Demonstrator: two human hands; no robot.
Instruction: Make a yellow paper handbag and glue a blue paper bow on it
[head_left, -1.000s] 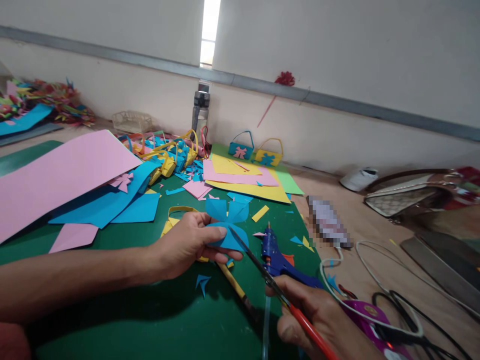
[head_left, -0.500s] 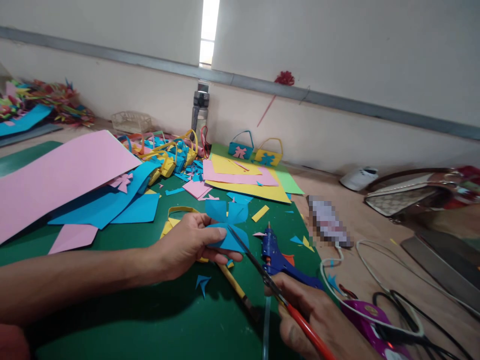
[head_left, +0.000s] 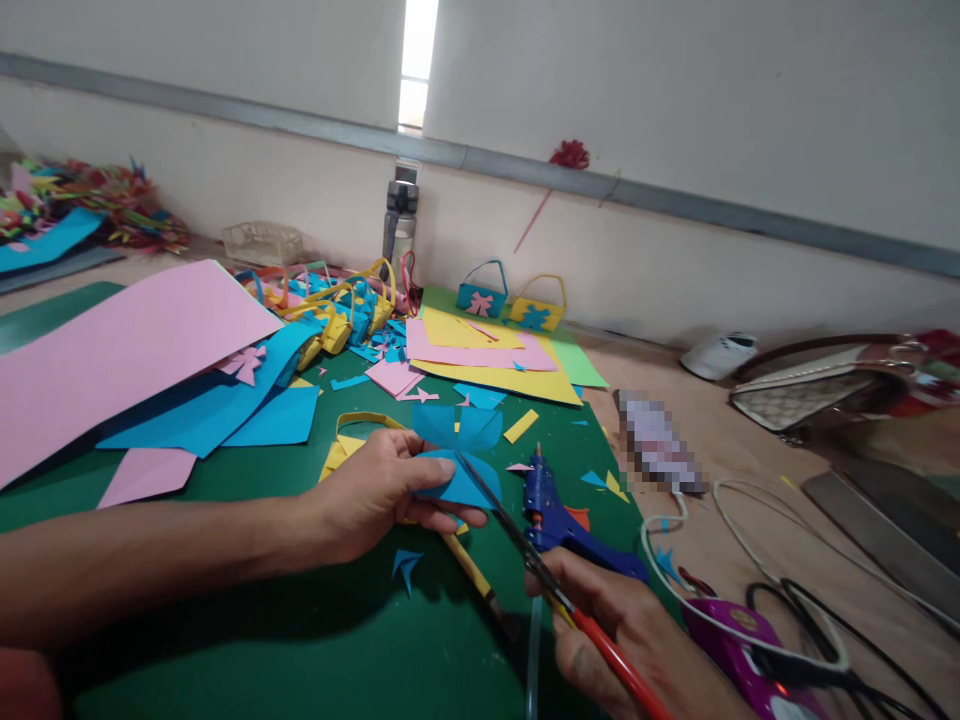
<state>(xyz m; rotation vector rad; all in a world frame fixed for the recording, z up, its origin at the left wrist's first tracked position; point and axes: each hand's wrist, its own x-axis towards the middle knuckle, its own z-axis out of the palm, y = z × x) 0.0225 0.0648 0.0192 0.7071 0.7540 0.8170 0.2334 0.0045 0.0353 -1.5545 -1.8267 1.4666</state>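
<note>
Between thumb and fingers, my left hand [head_left: 397,478] grips a blue paper cut-out [head_left: 469,478] with rounded lobes, held above the green mat. My right hand [head_left: 607,610] is wrapped round red-handled scissors [head_left: 517,535]. Their blade tips reach the middle of the cut-out, close to my left thumb. Behind my left hand lies a yellow paper basket [head_left: 345,445] with a handle, partly hidden. A brush-like stick [head_left: 472,570] rests on the mat under the hands. Just past the scissors lies a blue glue gun [head_left: 555,520].
Pink card [head_left: 127,350] and blue sheets [head_left: 274,415] cover the left side. Several small paper baskets [head_left: 337,315] are heaped behind. Two finished baskets [head_left: 480,300] stand by the wall. On the right are cables [head_left: 795,600], a purple device [head_left: 739,640] and a bag [head_left: 817,385].
The blue cut-out has shifted and tilted slightly in my left hand. The scissors stay at its middle, with their blades and my right hand moved only a little.
</note>
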